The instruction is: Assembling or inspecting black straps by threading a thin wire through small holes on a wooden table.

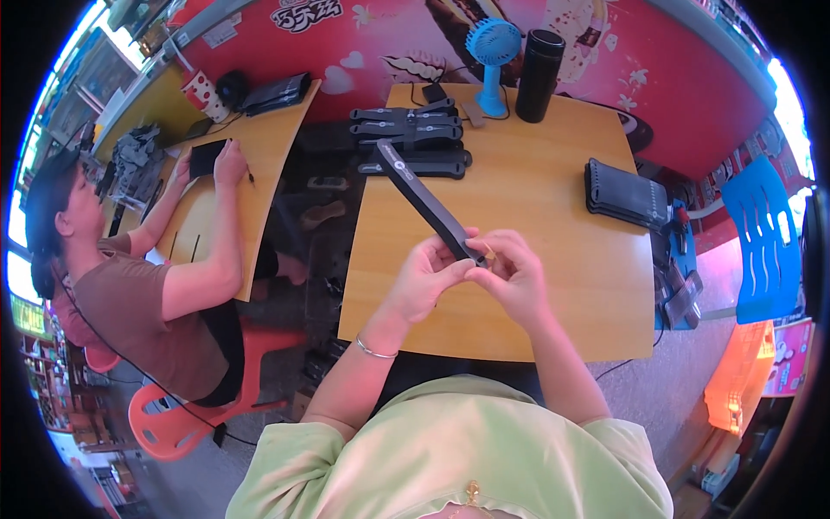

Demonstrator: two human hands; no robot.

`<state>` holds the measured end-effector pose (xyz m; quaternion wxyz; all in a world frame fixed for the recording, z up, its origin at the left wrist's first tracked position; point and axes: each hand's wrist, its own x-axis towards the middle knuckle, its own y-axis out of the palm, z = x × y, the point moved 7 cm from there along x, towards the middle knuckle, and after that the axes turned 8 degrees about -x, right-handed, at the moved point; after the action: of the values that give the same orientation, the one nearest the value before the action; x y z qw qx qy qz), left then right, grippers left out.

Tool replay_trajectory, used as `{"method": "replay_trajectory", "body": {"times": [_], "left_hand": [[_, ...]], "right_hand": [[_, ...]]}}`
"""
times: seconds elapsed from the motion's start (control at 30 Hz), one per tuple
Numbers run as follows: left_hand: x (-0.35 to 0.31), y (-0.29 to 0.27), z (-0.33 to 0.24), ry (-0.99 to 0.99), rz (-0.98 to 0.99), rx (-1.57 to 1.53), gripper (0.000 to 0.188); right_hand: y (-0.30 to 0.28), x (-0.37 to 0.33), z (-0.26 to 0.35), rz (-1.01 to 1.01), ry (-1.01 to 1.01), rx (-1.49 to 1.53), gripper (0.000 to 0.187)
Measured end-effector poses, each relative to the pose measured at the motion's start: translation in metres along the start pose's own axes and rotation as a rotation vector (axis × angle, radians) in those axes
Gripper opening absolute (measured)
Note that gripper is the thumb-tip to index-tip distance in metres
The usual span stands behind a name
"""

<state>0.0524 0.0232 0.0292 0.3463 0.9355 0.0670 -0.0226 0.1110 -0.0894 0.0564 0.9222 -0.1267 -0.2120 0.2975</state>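
A small workshop corner with a red illustrated wall behind holds two light wooden tables; the nearer table point(553, 259) sits right under the head camera, seen from above. Over its front half the person holds a long, flat black strap point(424, 201) that slants up and away to the left, its far end hanging in the air above the table. The left hand point(426, 278), with a thin silver bangle at the wrist, is curled with thumb and fingers pinching the near end of the strap. The right hand point(517, 277) meets it from the other side, fingers bent and pressed onto the same end, where a small tan bit shows between the fingertips; what that bit is cannot be told. At the back left of the table lies a stack of similar black straps point(413, 138), fanned out and well apart from the hands. Behind them stand a small blue fan point(493, 54) and a tall black flask point(539, 62), just beside each other. Near the right edge rests a pile of flat black pouches point(627, 195). A blue plastic chair point(762, 242) stands off to the right. At the second table on the left, another person in a brown shirt point(130, 303) sits on an orange chair point(173, 415), both hands on a dark flat piece.
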Motion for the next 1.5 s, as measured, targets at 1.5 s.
{"method": "replay_trajectory", "body": {"times": [1.5], "left_hand": [[-0.048, -0.015, 0.044, -0.343, 0.097, -0.112, 0.024]], "right_hand": [[-0.015, 0.014, -0.039, 0.017, 0.323, 0.470, 0.011]]}}
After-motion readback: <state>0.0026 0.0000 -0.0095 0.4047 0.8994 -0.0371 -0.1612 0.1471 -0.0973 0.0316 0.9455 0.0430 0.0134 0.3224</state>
